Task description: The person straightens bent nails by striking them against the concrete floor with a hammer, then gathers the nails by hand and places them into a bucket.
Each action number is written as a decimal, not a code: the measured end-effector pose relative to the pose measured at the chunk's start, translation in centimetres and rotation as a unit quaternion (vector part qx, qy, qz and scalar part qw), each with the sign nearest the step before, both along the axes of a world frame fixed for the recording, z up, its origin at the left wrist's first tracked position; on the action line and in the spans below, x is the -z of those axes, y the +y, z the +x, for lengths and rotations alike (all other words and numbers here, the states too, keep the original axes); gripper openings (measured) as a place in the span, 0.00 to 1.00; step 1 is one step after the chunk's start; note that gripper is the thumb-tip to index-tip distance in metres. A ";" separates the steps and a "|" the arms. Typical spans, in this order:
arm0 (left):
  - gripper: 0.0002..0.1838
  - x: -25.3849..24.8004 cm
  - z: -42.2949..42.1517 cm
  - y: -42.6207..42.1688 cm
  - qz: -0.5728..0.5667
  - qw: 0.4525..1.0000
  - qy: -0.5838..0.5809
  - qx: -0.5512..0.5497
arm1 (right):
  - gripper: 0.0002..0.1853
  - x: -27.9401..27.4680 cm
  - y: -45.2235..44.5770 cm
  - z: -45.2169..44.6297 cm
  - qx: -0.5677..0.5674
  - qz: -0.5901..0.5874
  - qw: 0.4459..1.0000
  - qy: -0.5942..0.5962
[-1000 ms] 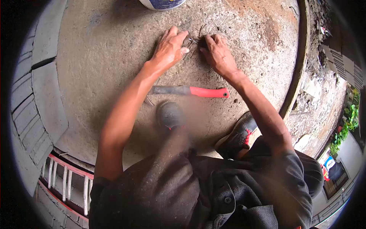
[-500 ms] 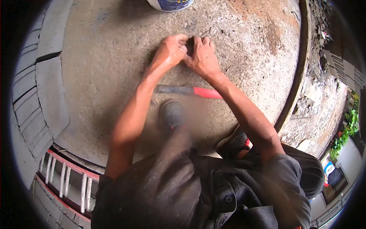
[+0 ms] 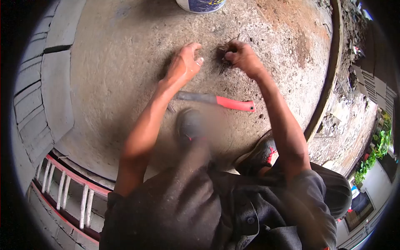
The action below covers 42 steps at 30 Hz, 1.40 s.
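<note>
My left hand (image 3: 183, 63) hovers over the concrete floor with its fingers loosely bent and the thumb apart, nothing visible between them. To its right, my right hand (image 3: 243, 59) is closed in a pinch on some thin dark pieces (image 3: 223, 62) that stick out past the fingertips; whether they are nails, wire or twigs I cannot tell. Nearer my body lies a hammer (image 3: 235, 103) with a red grip and grey shaft, touched by neither hand. My left forearm partly covers its head end.
A white and blue bucket (image 3: 201, 6) stands at the far edge. Stacked grey slabs (image 3: 58, 91) line the left side, with a red-railed ladder (image 3: 79, 179) below them. My shoes (image 3: 260, 154) rest on the floor near the hammer. A raised edge (image 3: 329, 83) runs along the right.
My hands were close together and have moved apart. The right hand has shifted right and now shows the thin dark pieces in its pinch. The hammer's red end has come into view.
</note>
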<state>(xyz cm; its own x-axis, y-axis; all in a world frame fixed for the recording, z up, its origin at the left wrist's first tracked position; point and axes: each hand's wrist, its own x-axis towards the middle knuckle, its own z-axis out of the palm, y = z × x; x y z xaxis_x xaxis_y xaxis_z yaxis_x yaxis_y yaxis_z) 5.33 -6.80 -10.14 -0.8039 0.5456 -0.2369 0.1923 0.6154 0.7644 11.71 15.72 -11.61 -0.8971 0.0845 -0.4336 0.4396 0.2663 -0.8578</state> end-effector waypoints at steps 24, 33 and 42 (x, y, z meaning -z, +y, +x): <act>0.11 4.7 5.9 5.5 -0.027 0.970 0.229 0.083 | 0.16 -18.9 3.5 -12.3 0.059 0.194 0.933 0.297; 0.10 3.7 5.0 5.7 0.010 0.976 0.189 0.109 | 0.24 -0.7 3.2 0.7 -0.093 0.342 0.917 0.183; 0.09 1.5 2.5 4.1 0.013 0.992 0.105 -0.068 | 0.15 1.8 0.7 -0.3 -0.108 0.367 0.901 0.205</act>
